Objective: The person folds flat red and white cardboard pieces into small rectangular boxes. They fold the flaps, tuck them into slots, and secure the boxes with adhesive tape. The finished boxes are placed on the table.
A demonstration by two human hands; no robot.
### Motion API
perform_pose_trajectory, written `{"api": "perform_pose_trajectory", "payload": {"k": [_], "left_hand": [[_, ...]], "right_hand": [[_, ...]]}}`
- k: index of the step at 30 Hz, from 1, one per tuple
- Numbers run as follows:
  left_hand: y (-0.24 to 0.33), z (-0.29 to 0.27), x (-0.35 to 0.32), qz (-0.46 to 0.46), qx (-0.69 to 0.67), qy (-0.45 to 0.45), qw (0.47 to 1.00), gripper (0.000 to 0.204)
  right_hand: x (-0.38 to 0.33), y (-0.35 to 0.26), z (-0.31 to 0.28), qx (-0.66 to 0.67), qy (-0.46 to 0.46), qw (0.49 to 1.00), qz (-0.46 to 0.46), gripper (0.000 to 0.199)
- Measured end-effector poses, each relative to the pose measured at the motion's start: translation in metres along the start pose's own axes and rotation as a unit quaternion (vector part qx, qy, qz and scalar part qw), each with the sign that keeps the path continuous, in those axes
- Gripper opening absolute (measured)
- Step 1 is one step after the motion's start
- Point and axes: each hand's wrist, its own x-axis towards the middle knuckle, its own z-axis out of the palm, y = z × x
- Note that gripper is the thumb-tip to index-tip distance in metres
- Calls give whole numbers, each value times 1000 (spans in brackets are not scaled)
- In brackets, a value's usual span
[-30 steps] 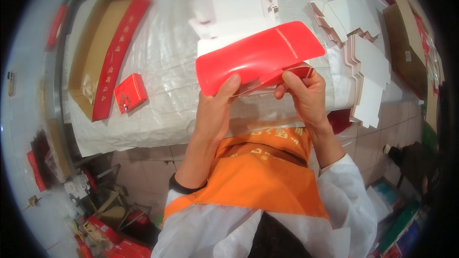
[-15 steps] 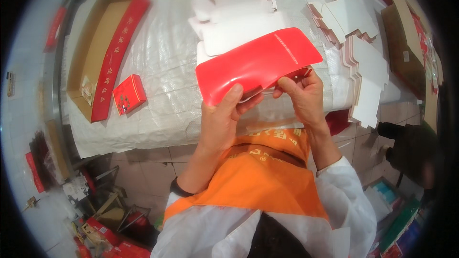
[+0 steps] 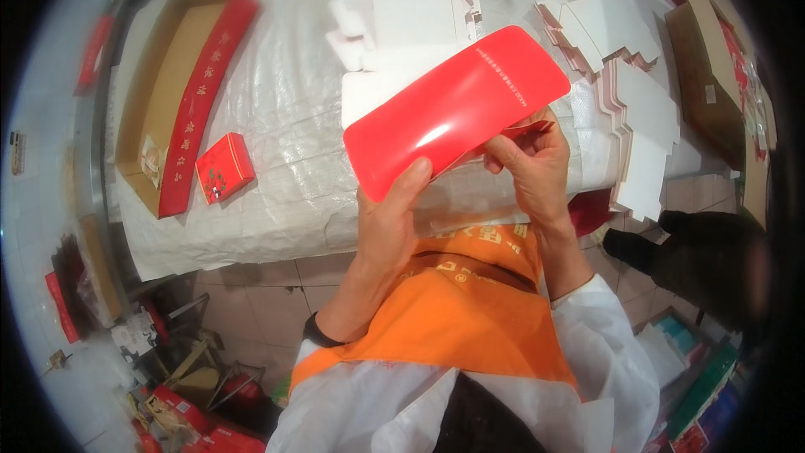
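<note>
Between my hands, above the table's near edge, is a glossy red cardboard box blank (image 3: 457,113) with rounded corners and a line of pale print. It bows slightly and slants up to the right. My left hand (image 3: 392,193) grips its lower left edge, thumb on top and fingers hidden underneath. At the lower right edge, my right hand (image 3: 532,155) pinches a folded red flap with thumb and fingers. Just beyond lie flat white box blanks (image 3: 411,13), partly covered by the red one.
A long open carton (image 3: 172,75) with a red side stands at the left, beside a small red box (image 3: 225,169). More white blanks (image 3: 641,126) are stacked at the right edge, near a brown carton (image 3: 704,75). A dark-clothed person (image 3: 704,260) is at the right.
The red blank has turned, its right end rising and its left end dropping slightly. My left fingers have slipped from sight beneath it. The dark-clothed person's arm has shifted left.
</note>
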Motion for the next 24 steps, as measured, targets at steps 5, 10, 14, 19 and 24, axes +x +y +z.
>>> {"api": "perform_pose_trajectory", "payload": {"k": [5, 10, 14, 19, 24], "left_hand": [[2, -7, 0, 10, 33, 2, 999, 30], [-7, -14, 0, -7, -30, -20, 999, 37], [-1, -21, -6, -22, 220, -40, 974, 19], [-14, -16, -3, 66, 142, 49, 986, 17], [5, -5, 3, 72, -72, 55, 993, 20]], "right_hand": [[0, -8, -1, -17, -6, 998, 65, 23], [0, -1, -11, 34, -19, 994, 101, 15], [0, -2, -11, 37, -17, 996, 83, 13], [-5, -9, -3, -33, -19, 998, 55, 22], [-1, 1, -16, 32, 35, 995, -91, 43]]}}
